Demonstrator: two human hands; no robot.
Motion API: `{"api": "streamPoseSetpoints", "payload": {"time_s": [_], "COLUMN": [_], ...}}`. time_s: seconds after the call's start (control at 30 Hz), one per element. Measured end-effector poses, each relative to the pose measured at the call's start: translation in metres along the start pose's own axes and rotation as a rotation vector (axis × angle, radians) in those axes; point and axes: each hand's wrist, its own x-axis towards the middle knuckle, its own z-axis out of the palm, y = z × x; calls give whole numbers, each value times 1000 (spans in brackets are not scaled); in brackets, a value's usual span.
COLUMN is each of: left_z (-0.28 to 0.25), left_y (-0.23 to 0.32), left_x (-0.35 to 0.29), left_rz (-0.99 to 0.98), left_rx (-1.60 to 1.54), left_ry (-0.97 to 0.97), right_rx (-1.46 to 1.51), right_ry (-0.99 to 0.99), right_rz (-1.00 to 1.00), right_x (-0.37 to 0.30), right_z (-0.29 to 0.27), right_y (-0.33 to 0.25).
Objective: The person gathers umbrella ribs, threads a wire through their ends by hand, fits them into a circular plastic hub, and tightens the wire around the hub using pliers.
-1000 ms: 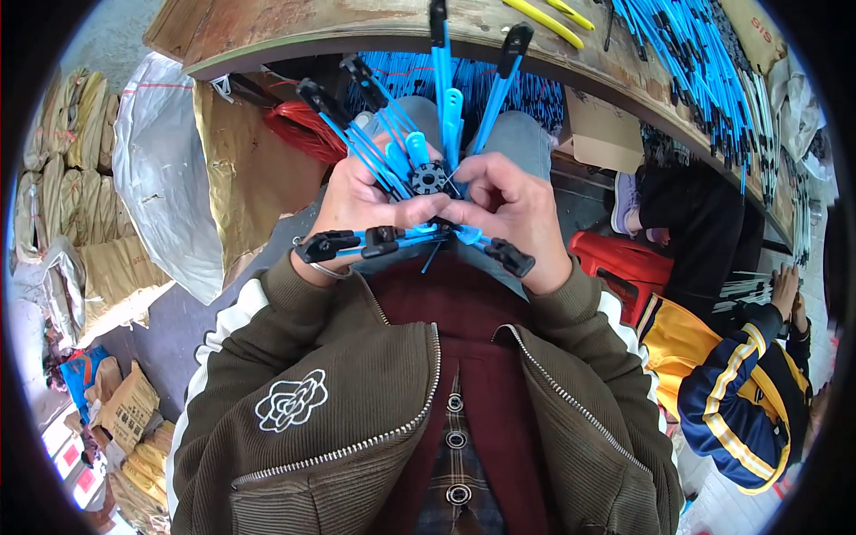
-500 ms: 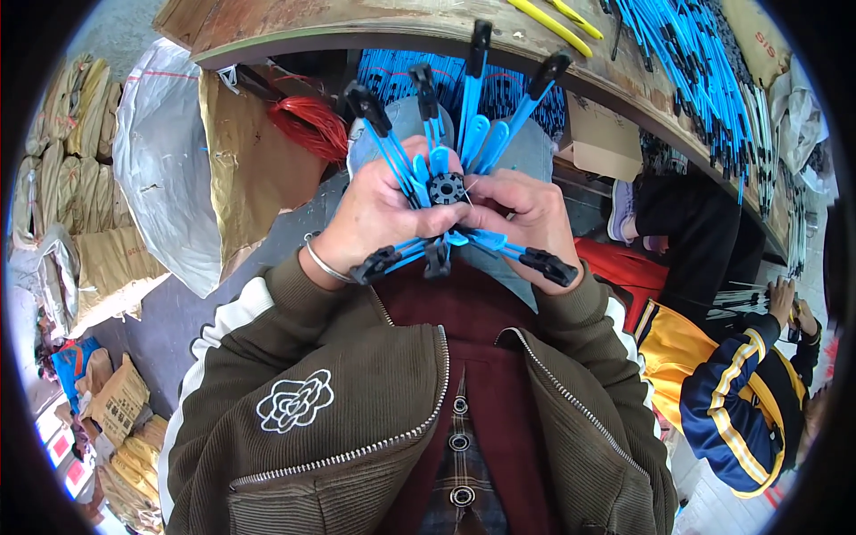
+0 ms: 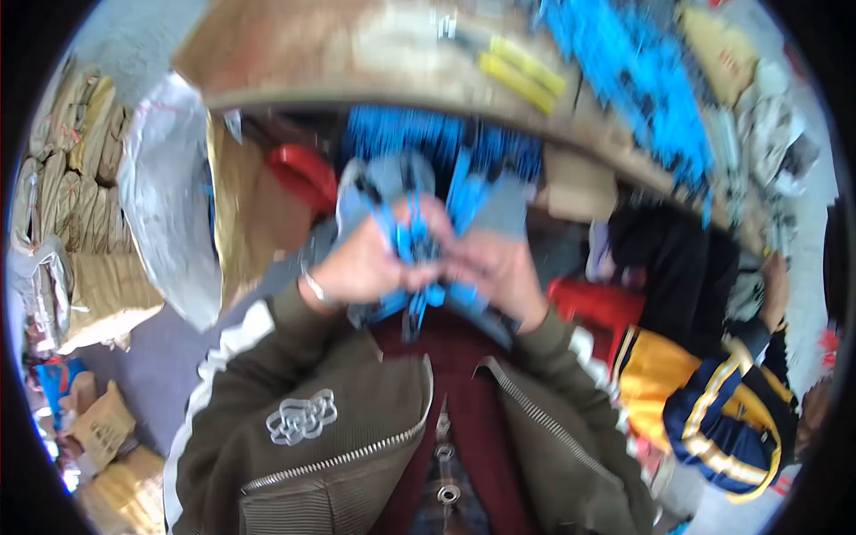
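Observation:
In front of my lap I hold a spoked frame with blue plastic arms (image 3: 465, 203) and black ends around a dark hub. My left hand (image 3: 357, 267) wraps round the middle of it, with a bangle (image 3: 313, 287) at the wrist. From the other side my right hand (image 3: 501, 266) meets it, its closed fingers and thumb pressed up to the hub. Whatever lies between those fingertips is lost in blur. Blue arms stick out above and below both hands. Motion smears the whole picture, so fine parts cannot be made out.
A wooden table (image 3: 294, 62) runs across the far side, bearing yellow-handled tools (image 3: 522, 76) and a heap of blue arms (image 3: 637, 89). More blue pieces (image 3: 401, 134) lie beneath it. A big sack (image 3: 169, 205) stands left. At right a person in a navy-and-yellow jacket (image 3: 713, 419) sits close.
The view has shifted, and the table and surroundings sit lower in it. Both hands stay on the spoked frame. A thin wire visible at my right fingertips earlier is now blurred out.

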Motion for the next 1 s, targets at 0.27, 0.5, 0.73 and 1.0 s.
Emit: {"api": "streamPoseSetpoints", "payload": {"time_s": [0.27, 0.5, 0.73, 1.0], "left_z": [12, 13, 13, 8], "left_y": [7, 0, -15, -6], "left_x": [-3, 0, 2, 8], "left_rz": [-136, -178, -181, -108], "left_rx": [-148, -58, -5, 74], "left_ry": [64, 103, 216, 182], "right_rx": [39, -305, 47, -325], "right_ry": [138, -87, 55, -27], "right_rz": [-126, -162, 183, -314], "right_x": [-8, 16, 16, 18], "right_z": [-10, -25, 0, -20], "right_y": [9, -5, -4, 5]}}
